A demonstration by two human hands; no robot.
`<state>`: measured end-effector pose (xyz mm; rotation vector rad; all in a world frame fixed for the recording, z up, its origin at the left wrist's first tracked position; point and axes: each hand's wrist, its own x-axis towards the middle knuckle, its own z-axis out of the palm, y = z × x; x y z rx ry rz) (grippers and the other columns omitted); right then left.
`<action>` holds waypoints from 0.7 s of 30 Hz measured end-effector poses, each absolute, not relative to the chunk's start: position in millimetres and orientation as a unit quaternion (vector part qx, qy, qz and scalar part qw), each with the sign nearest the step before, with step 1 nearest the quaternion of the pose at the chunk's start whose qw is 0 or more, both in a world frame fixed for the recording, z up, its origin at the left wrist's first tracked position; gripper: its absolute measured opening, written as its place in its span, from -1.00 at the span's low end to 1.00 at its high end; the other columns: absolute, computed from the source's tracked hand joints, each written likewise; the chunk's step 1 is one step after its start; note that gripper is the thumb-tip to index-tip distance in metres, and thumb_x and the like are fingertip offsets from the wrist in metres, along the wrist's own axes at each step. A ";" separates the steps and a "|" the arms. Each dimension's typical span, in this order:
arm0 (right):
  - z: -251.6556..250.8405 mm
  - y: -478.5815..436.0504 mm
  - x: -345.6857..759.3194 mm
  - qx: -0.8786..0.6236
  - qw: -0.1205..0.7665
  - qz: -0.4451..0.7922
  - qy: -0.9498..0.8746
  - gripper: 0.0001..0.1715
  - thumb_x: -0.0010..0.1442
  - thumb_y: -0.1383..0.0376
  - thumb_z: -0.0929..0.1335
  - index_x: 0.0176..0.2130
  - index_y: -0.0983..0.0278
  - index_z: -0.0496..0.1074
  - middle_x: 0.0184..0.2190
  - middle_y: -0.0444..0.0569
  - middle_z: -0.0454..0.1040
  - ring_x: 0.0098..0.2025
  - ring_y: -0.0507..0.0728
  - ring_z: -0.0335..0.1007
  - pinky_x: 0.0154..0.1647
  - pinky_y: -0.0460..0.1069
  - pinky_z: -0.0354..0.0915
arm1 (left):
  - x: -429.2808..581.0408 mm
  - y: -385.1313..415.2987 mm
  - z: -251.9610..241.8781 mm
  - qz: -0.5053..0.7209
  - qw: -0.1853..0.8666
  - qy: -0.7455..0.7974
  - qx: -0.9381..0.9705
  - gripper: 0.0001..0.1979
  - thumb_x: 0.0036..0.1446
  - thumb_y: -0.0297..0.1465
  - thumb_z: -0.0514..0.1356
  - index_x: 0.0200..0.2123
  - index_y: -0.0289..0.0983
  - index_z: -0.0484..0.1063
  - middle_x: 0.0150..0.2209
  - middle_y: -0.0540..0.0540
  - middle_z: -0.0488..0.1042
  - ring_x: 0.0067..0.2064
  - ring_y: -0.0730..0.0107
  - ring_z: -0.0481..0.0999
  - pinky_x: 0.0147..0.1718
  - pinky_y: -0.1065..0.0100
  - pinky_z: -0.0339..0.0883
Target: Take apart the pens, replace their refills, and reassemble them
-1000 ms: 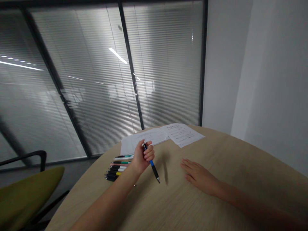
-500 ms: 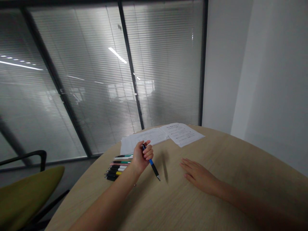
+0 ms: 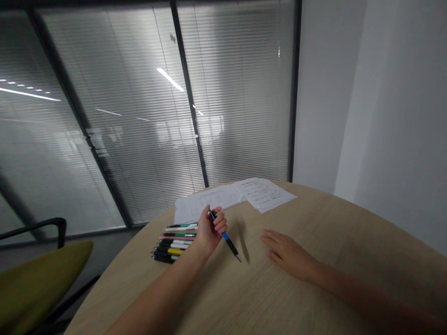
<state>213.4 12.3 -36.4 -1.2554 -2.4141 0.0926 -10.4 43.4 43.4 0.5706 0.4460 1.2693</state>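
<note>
Above the table, my left hand [image 3: 212, 229] is closed around a blue pen [image 3: 225, 236] with a black grip. The pen's metal tip points down and to the right, and its thumb end is by my raised thumb. A row of several pens [image 3: 174, 250] in black, white, yellow, pink and green lies left of that wrist, partly covered by my forearm. My right hand [image 3: 284, 251] rests flat on the tabletop with its fingers stretched out, holding nothing. It lies to the right of the pen's tip, apart from it.
Printed paper sheets [image 3: 267, 195] lie near the far edge of the round wooden table [image 3: 335, 223]. A green chair [image 3: 49, 279] with a black armrest stands at the left. Behind the table are a glass partition with blinds [image 3: 240, 93] and a white wall [image 3: 324, 93].
My left hand has moved a little to the right with the blue pen, showing more of the row of pens. My right hand has stayed in place.
</note>
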 end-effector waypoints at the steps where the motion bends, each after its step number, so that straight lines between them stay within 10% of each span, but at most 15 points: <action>1: -35.7 11.9 213.4 -0.449 0.212 0.030 -0.867 -0.55 0.13 0.26 0.17 0.01 0.31 0.27 0.07 0.09 0.23 0.11 0.15 0.08 0.10 0.10 0.02 | -7.6 42.7 41.9 0.582 0.742 0.210 0.258 -0.70 0.11 -0.30 -0.03 -0.56 -0.34 0.30 -0.76 0.15 -0.01 -0.78 0.60 0.02 -0.82 0.56 -0.06; 11: -18.1 0.9 209.2 -0.429 0.296 0.031 -0.853 -0.73 0.18 0.25 0.16 -0.30 0.25 0.39 -0.35 -0.05 0.48 -0.27 0.10 0.34 -0.19 0.01 0.18 | 21.2 37.3 16.6 0.617 0.692 0.304 0.221 -0.71 -0.14 -0.79 -0.10 -0.53 -0.30 0.17 -0.63 0.01 0.30 -0.56 0.49 0.42 -0.47 0.45 0.38; 21: -26.5 12.2 214.3 -0.498 0.364 0.114 -0.778 -0.73 0.18 0.22 0.11 -0.42 0.24 0.28 -0.50 -0.09 0.38 -0.41 0.06 0.29 -0.36 -0.06 0.17 | 23.0 28.2 14.7 0.580 0.682 0.334 0.294 -0.84 0.03 -0.68 0.06 -0.41 -0.33 0.23 -0.36 -0.21 0.48 -0.31 0.31 0.51 -0.34 0.40 0.38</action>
